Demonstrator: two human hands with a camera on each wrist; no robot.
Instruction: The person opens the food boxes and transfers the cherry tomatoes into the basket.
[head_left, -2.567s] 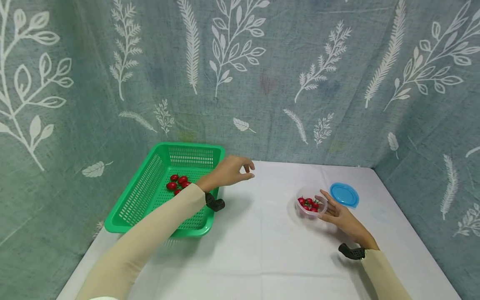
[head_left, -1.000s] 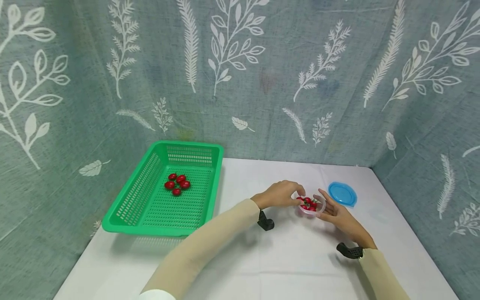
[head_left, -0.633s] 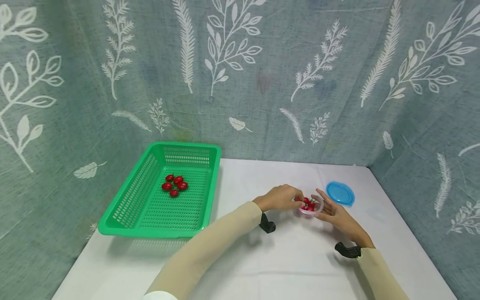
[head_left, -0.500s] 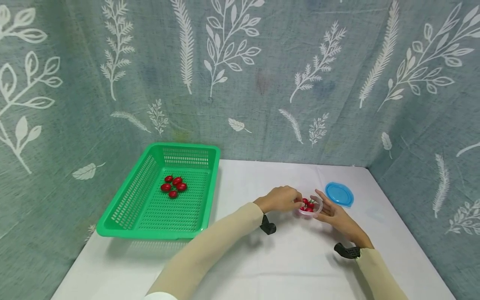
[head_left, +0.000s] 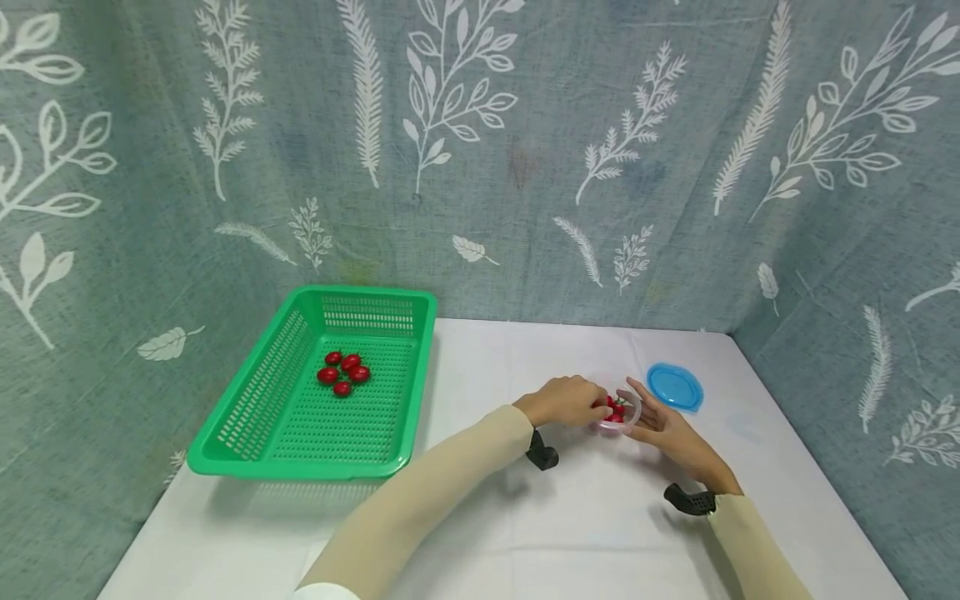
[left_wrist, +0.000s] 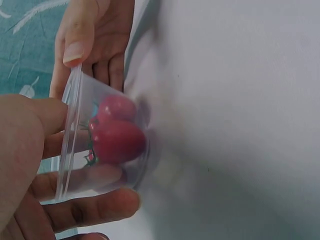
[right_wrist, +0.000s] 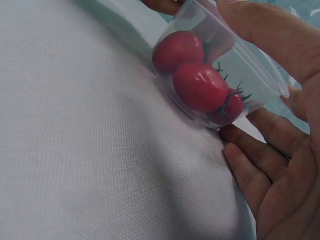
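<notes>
A small clear plastic cup (head_left: 627, 412) stands tilted on the white table, with red cherry tomatoes (head_left: 613, 409) in it. My right hand (head_left: 658, 425) steadies it from the right: the thumb (right_wrist: 260, 30) lies on the rim and the fingers (right_wrist: 260, 170) lie under the wall. My left hand (head_left: 573, 400) comes in from the left, its fingers dipping into the cup's mouth (left_wrist: 100, 145) and closing on the front tomato (left_wrist: 117, 142). The other tomatoes (right_wrist: 200, 85) are bunched at the bottom of the cup.
A green slotted basket (head_left: 300, 461) sits at the back left with several cherry tomatoes (head_left: 342, 372) in it. A blue lid (head_left: 675, 387) lies flat just beyond the cup. Leaf-print cloth walls close in the table on three sides.
My left hand has moved from beside the basket to the cup and its fingers have gone into the cup's mouth. My right hand has stayed at the cup, which now tilts left.
</notes>
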